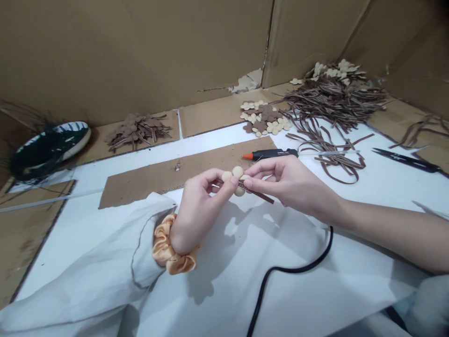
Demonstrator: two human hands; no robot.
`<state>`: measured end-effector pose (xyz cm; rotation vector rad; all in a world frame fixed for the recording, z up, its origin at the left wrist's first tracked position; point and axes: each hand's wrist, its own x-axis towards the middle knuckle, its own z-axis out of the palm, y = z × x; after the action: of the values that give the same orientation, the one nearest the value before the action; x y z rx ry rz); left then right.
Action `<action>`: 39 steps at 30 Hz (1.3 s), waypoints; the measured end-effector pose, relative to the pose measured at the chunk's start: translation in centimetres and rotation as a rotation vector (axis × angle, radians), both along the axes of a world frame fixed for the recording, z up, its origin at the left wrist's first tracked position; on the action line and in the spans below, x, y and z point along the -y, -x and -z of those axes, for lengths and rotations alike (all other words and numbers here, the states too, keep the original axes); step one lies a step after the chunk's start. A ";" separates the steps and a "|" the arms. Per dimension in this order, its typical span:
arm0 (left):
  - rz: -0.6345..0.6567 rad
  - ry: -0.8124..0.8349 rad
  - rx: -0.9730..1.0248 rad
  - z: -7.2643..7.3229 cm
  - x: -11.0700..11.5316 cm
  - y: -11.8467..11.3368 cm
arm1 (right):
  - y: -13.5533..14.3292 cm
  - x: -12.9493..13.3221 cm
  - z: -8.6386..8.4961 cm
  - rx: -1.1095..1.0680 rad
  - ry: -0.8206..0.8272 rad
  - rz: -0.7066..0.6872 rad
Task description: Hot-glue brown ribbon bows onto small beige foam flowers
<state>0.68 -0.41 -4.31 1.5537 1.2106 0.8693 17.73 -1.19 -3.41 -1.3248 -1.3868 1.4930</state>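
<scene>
A beige flower cutout [237,172] with rounded petals is held up above the white table, between my two hands. My left hand [206,199] pinches its left side between thumb and fingers. A thin brown strip [261,194] with pale stitch-like lines lies across the flower, its free end pointing down to the right. My right hand [287,182] has thumb and forefinger closed on the strip and the right petal. Just behind the right hand lies a black glue gun [268,154] with an orange tip and a translucent stick at its back end.
A brown cardboard strip [157,175] lies behind my hands. Flower cutouts [264,117] and a heap of brown strips [336,100] are at the back right. Finished-looking brown flowers [136,131] sit back left, near a pincushion-like oval [52,145]. Black tweezers [407,160] lie right; a black cord [291,269] crosses the front.
</scene>
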 end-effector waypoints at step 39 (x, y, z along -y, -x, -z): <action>0.120 0.021 -0.123 -4.3 -2.9 2.5 | -0.2 0.2 0.0 0.159 0.140 -0.109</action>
<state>-1.84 2.53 0.03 1.6650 1.1954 0.6902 17.90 -1.38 -3.44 -1.5032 -1.4981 1.6117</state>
